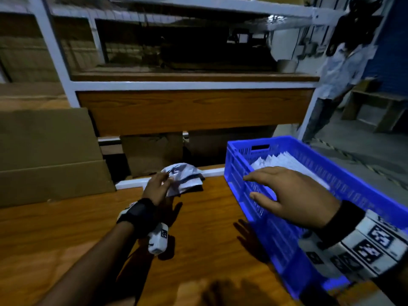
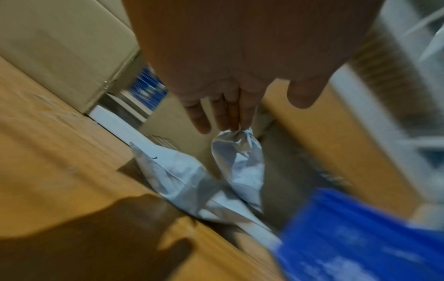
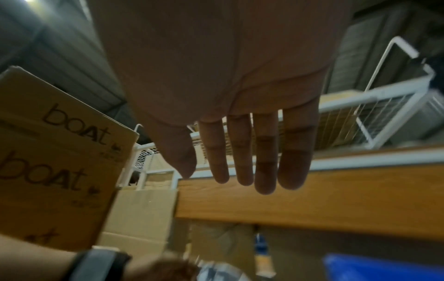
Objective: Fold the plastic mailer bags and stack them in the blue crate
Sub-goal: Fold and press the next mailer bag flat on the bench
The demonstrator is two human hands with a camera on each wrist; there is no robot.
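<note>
A small heap of crumpled white mailer bags (image 1: pixel 187 176) lies at the far edge of the wooden table (image 1: pixel 88 228). My left hand (image 1: pixel 165 178) reaches into the heap. In the left wrist view the gathered corner of one bag (image 2: pixel 242 163) is caught at my left hand's (image 2: pixel 225 127) fingertips, the thumb held apart; another bag (image 2: pixel 177 175) lies flat beside it. The blue crate (image 1: pixel 236 164) stands on the right and holds folded white bags (image 1: pixel 284 161). My right hand (image 1: pixel 248 186) hovers over the crate's near-left corner, fingers straight and spread, holding nothing (image 3: pixel 240 180).
Flat cardboard boxes (image 1: pixel 44 151) lean at the left, some printed "boat" (image 3: pixel 60 152). A white-framed rack with a wooden shelf front (image 1: pixel 194 109) stands just beyond the table. A person in a light shirt (image 1: pixel 337 74) stands at the far right.
</note>
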